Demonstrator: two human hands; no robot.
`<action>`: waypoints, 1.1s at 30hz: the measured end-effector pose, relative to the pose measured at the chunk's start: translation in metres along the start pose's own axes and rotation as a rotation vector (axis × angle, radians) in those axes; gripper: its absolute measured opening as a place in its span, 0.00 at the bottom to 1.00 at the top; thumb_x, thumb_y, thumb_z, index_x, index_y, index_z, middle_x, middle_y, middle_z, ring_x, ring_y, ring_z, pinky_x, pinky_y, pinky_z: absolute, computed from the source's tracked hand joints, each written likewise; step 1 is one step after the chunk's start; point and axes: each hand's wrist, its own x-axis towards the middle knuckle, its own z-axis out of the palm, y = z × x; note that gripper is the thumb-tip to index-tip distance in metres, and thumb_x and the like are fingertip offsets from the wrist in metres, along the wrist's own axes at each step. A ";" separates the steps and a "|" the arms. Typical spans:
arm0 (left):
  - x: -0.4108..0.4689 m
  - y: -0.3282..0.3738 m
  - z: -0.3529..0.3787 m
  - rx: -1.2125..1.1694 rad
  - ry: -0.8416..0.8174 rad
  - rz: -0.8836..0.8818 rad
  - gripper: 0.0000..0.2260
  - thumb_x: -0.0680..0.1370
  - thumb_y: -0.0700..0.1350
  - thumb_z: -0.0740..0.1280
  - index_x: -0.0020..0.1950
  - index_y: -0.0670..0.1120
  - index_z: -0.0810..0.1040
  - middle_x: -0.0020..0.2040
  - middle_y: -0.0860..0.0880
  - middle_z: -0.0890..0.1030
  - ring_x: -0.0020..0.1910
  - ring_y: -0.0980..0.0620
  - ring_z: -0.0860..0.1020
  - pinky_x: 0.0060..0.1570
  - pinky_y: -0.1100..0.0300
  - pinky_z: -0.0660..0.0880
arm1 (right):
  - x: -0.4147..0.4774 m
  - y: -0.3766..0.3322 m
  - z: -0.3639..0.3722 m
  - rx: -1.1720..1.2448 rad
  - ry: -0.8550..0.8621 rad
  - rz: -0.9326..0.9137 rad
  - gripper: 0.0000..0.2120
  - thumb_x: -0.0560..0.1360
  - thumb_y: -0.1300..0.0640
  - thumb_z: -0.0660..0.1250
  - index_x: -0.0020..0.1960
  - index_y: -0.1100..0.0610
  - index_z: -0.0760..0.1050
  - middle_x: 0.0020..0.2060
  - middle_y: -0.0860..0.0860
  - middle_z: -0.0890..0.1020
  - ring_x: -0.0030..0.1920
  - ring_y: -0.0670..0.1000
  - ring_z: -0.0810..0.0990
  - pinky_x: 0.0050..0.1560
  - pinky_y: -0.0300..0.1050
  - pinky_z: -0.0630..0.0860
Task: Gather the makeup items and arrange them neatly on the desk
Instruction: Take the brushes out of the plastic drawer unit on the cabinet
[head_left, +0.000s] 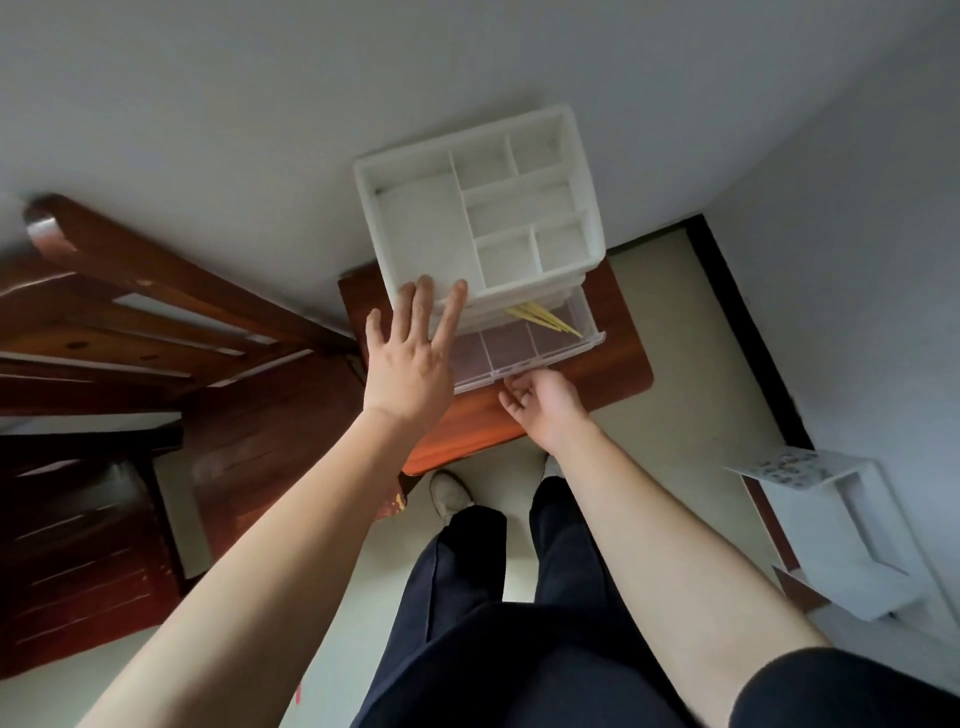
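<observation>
A view from above looks down at a white plastic makeup organiser (478, 208) with open divided compartments on top, standing on a small reddish-brown wooden table (608, 374) against a pale wall. The organiser's top compartments hold nothing visible. Its clear plastic drawer (524, 343), at the organiser's near side, is pulled partway out; several thin yellow sticks (543, 318) lie in the drawer's back section, just under the organiser's white body. The left hand (410, 358) is spread flat with fingers extended, its fingertips resting on the organiser's near-left edge and gripping nothing. The right hand (543, 402) is curled loosely at the drawer's front lip, fingers bent around the edge of the drawer. Left of the organiser stands dark wooden furniture (130, 322) with slats. Below the organiser, the person's dark trousers (519, 597) and a pale shoe (451, 493) show on a light floor. Far right of the organiser sits a white shelf unit (852, 530).
</observation>
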 end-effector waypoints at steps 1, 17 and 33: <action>-0.001 0.002 0.000 -0.016 -0.002 -0.011 0.43 0.71 0.44 0.65 0.80 0.52 0.44 0.78 0.40 0.55 0.77 0.40 0.54 0.68 0.36 0.61 | -0.002 0.002 -0.007 0.019 -0.011 -0.002 0.14 0.72 0.74 0.52 0.42 0.60 0.71 0.41 0.55 0.77 0.44 0.52 0.77 0.49 0.50 0.76; -0.057 0.047 0.050 -0.116 -0.189 0.106 0.28 0.73 0.44 0.64 0.74 0.45 0.66 0.65 0.42 0.74 0.68 0.41 0.69 0.63 0.44 0.66 | -0.024 -0.025 -0.052 -0.866 0.143 -0.370 0.13 0.79 0.50 0.60 0.54 0.54 0.81 0.44 0.49 0.85 0.47 0.52 0.83 0.47 0.47 0.80; -0.077 0.013 0.072 -0.167 -0.187 -0.090 0.34 0.75 0.45 0.64 0.79 0.43 0.56 0.80 0.39 0.50 0.79 0.40 0.49 0.72 0.43 0.60 | 0.015 -0.044 0.023 -2.286 0.114 -1.027 0.34 0.71 0.48 0.72 0.71 0.60 0.64 0.63 0.60 0.70 0.62 0.61 0.71 0.56 0.54 0.73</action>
